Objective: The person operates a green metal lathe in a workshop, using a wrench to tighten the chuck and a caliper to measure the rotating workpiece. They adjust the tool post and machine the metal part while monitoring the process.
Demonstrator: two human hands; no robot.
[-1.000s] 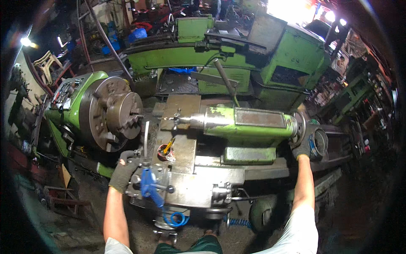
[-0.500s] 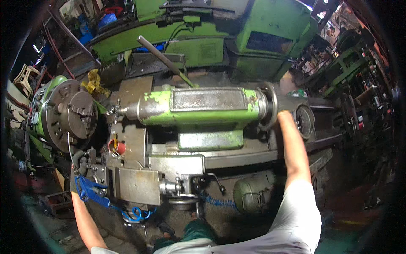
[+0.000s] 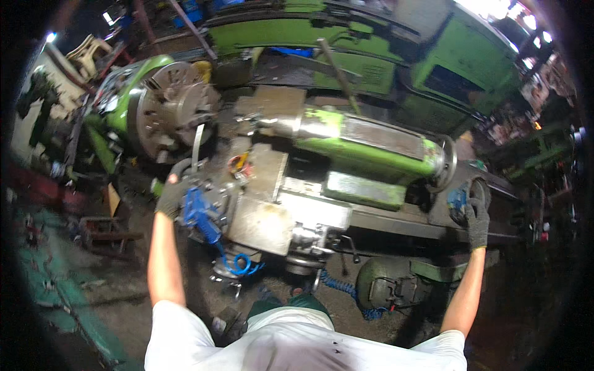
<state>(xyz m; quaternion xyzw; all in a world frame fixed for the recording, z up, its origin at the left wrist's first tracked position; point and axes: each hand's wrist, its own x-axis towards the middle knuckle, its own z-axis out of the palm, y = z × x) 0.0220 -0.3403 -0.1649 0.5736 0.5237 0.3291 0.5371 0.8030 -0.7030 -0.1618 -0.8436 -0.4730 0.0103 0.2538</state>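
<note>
My left hand (image 3: 168, 196), in a dark work glove, is at the lathe's tool post (image 3: 224, 196), its fingers curled; what lies under them is hidden. Just right of it a blue air blow gun (image 3: 198, 213) points its thin nozzle upward, its coiled hose hanging below; whether my hand touches it is unclear. My right hand (image 3: 476, 226), also gloved, is at the right end of the lathe bed, beside a round-rimmed metal part (image 3: 481, 190). Its fingers close at the edge of a small blue thing (image 3: 458, 203), too blurred to name.
The green tailstock (image 3: 365, 145) with its handwheel (image 3: 447, 162) lies between my hands. A large chuck (image 3: 185, 105) stands at left. A red container (image 3: 241, 168) sits behind the tool post. Below the bed are a green tank (image 3: 377, 284) and a coiled blue hose (image 3: 337, 284).
My right hand has come from behind the tailstock handwheel down to the bed's right end, where the blue thing now shows. My left hand stays by the tool post. The view has shifted and tilted.
</note>
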